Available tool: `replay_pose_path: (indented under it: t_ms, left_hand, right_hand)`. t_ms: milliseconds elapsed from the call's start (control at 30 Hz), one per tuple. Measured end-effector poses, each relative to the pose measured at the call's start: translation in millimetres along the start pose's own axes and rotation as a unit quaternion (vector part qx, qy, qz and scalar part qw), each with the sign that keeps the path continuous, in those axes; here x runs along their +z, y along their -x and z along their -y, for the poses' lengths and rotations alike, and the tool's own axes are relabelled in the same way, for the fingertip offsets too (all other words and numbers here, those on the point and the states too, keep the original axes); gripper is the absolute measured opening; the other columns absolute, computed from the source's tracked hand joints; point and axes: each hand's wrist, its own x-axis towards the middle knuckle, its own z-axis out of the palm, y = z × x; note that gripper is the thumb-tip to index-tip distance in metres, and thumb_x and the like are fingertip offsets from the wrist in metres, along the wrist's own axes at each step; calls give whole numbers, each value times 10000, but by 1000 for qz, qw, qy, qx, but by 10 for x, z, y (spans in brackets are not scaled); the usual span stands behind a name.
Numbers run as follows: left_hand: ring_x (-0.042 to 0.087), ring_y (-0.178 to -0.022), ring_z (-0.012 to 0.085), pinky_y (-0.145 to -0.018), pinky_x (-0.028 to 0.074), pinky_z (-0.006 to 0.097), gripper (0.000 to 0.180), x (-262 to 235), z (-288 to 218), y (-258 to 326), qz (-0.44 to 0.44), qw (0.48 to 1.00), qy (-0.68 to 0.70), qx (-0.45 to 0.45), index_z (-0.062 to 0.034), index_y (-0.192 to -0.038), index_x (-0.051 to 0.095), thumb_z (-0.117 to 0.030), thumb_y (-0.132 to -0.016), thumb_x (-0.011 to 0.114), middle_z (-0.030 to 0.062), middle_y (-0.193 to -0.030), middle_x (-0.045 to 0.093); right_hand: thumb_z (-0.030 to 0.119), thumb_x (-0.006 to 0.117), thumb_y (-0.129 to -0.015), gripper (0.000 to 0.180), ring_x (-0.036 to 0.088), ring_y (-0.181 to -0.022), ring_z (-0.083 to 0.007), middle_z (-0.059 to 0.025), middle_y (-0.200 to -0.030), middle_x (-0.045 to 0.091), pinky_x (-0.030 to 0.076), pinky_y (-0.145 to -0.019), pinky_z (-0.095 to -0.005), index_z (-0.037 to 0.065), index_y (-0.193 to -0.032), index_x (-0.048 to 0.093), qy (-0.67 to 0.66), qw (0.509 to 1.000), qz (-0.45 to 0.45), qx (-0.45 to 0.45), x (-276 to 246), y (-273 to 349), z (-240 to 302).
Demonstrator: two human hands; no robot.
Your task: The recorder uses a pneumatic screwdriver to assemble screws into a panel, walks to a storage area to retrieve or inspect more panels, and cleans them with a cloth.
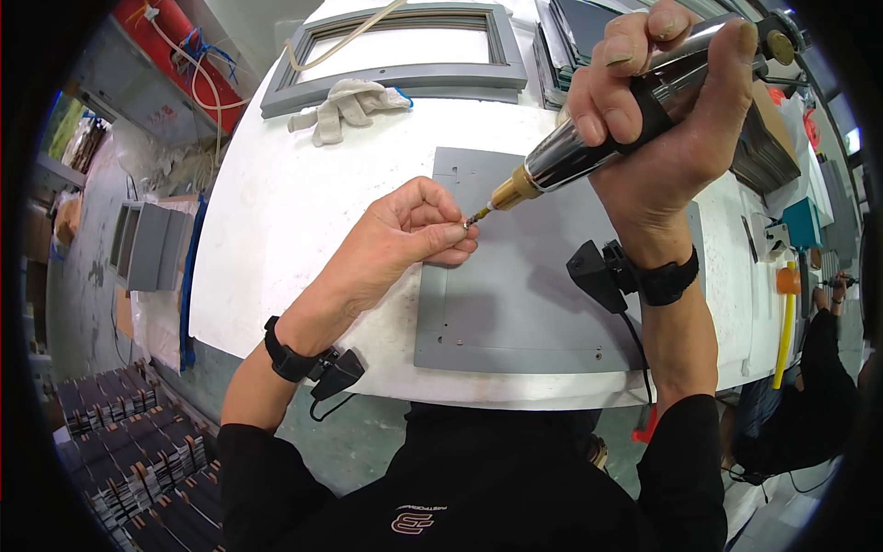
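Observation:
My right hand [667,170] is wrapped round a silver and black power screwdriver [566,152] with a brass-coloured nose. The tool slants down to the left, its bit reaching the fingertips of my left hand [414,225]. There, thumb and fingers are closed in a pinch on a small metal screw [467,224] at the bit's tip; the fingers partly hide it. Both hands are above a flat grey panel [524,308], which lies on the white table and has small holes along its edges. The left fingers are over the panel's left side.
Beyond the panel, a pale work glove [349,109] lies against a grey rectangular frame [395,78] on the white table [276,230]. Stacked panels [552,55] stand at the back. At the right are a yellow tube [785,354] and another person [809,396]. Dark stacked parts [138,442] lie low at left.

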Motion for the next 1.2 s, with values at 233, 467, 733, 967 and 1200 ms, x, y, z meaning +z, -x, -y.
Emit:
replay_pose_path:
  t_ms: [233, 467, 733, 967, 1200]
  left_hand:
    - [732, -928, 149, -833, 623, 253, 99, -27, 61, -19, 15, 1000, 21, -2, -74, -1067, 573, -85, -1017, 659, 92, -1026, 719]
    - [732, -928, 155, -828, 616, 264, 121, -11, 62, -39, 2, 1000, 13, 18, -68, -1099, 570, -96, -1020, 659, 94, -1022, 728]
    - [691, -1100, 137, -904, 515, 259, 176, -28, 38, -199, -92, 959, -249, 103, -26, -1175, 577, -40, -1003, 612, 112, -1127, 752]
    - [671, -1177, 179, -995, 502, 315, 264, -90, 75, -354, -109, 918, -347, 157, 4, -1235, 561, -11, -971, 552, 126, -1193, 738]
    - [667, -1195, 219, -1036, 491, 341, 279, -94, 63, -352, -95, 928, -330, 145, 15, -1260, 547, -11, -982, 541, 147, -1230, 718]
  right_hand:
    - [557, 400, -1089, 500, 462, -345, -97, -90, -649, 629, 420, -320, -255, 108, -917, 539, -20, 999, 26, -15, -45, -20, -53]
    - [556, 412, -1086, 502, 455, -344, -100, -97, -659, 639, 421, -323, -254, 102, -920, 547, 44, 999, 14, 18, 47, -73, -72]
    - [539, 576, -1036, 524, 502, -384, -98, -77, -630, 631, 395, -358, -242, 62, -818, 579, 191, 977, 47, 76, 230, -142, -195]
    - [362, 677, -1029, 423, 491, -405, -57, -19, -600, 617, 350, -368, -232, 38, -759, 651, 230, 962, 139, 39, 56, -193, -525]
    - [376, 676, -1027, 443, 499, -411, -59, -14, -584, 607, 349, -368, -231, 36, -744, 651, 239, 959, 145, 45, -29, -192, -581]
